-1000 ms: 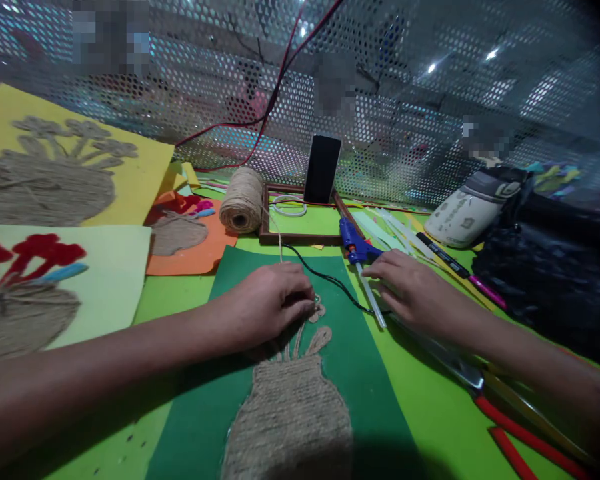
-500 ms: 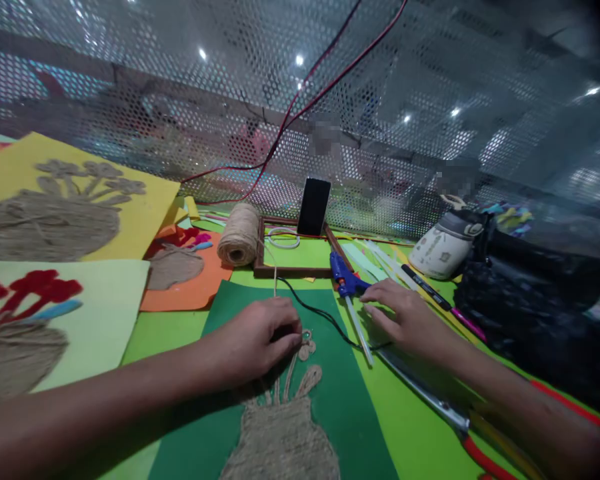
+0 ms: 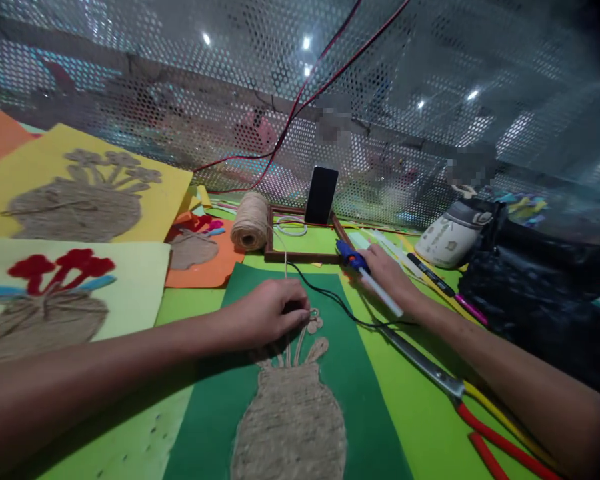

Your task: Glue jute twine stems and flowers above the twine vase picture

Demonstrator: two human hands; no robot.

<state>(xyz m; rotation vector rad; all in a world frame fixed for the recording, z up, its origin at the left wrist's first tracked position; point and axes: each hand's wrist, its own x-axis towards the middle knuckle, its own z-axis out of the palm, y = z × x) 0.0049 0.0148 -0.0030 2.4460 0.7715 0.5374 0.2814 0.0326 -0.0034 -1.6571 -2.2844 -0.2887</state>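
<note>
My left hand (image 3: 275, 313) pinches the twine at the small flower loops on the green sheet (image 3: 380, 413). From there the twine runs up to the twine spool (image 3: 251, 221). Below my fingers lies a twine vase (image 3: 293, 420) with stems and loops glued on the green sheet. My right hand (image 3: 387, 277) is closed round the blue glue gun (image 3: 351, 255), whose clear glue stick points down to the right. The gun's black cord curves across the green sheet.
Finished twine pictures on yellow (image 3: 173, 183) and pale green paper lie left. Behind are a wooden frame (image 3: 305, 257) and a phone (image 3: 321, 195). Scissors (image 3: 450, 385), a marker (image 3: 431, 274), a white jar (image 3: 445, 237) and a black bag (image 3: 525, 287) are right.
My right hand has reached forward and taken hold of the glue gun, whose stick has swung to the right. My left hand stays at the flower loops. The view has shifted slightly.
</note>
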